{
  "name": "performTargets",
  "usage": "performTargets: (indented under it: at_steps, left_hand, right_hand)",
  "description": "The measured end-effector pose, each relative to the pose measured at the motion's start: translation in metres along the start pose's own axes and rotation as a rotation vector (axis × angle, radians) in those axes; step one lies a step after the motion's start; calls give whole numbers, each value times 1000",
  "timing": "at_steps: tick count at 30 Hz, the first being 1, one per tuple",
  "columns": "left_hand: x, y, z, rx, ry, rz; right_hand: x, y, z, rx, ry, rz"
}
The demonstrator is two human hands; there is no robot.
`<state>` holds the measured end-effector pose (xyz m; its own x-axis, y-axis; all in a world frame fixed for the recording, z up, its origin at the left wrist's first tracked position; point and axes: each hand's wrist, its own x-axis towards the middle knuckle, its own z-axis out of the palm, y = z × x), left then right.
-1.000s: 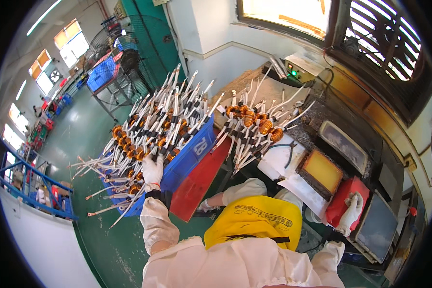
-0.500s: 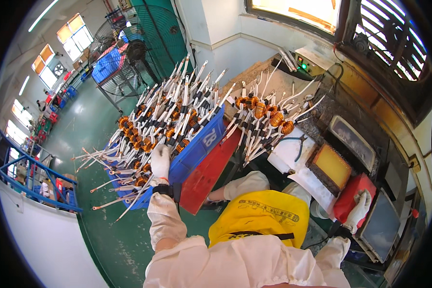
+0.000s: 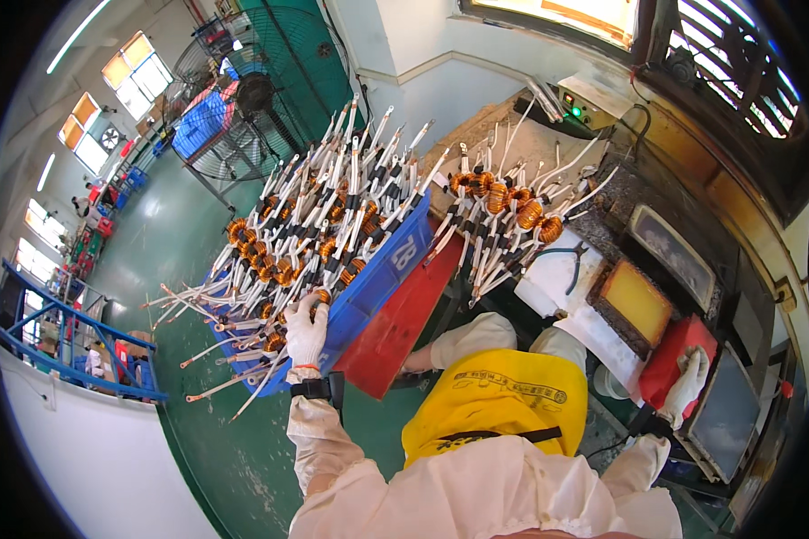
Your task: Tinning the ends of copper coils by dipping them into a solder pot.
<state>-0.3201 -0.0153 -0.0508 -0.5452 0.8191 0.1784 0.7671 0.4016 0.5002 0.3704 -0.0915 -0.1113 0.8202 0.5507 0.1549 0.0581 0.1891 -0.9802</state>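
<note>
left hand (image 3: 306, 339) curls at a coil (image 3: 322, 295) in the blue bin (image 3: 388, 277), seemingly a picking step; whether it pinches, i cannot tell. right hand (image 3: 688, 384) rests on the red box (image 3: 681, 349), grip unclear. lifting would call for freeing crowded leads (image 3: 354, 166).

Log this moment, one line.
left hand: at wired coils in blue bin | right hand: at red block | pliers: on white sheet

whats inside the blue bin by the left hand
The blue bin holds copper-coloured coils with white wires, piled above its rim. The gloved left hand is at the pile's near side. The bottom and lower layers are covered.
</note>
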Motion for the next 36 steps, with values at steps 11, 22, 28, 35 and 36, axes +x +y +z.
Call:
performTargets:
  at_steps: [11,22,28,35,36]
  left_hand:
    - [41,-33,19,-255,139,-163]
    - [12,120,-62,-277,452,364]
    - [-38,202,-46,-432,260,816]
    - [-105,276,0,-666,-285,1343]
    - [-111,284,4,-679,-335,1418]
  right_hand:
    - [-4,-9,7,-5,26,11]
    - [-19,-35,20,-200,21,-21]
    - [-72,-57,94,-286,-212,-139]
    - [-165,-110,156,267,-906,277]
    - [-169,-99,151,307,-873,327]
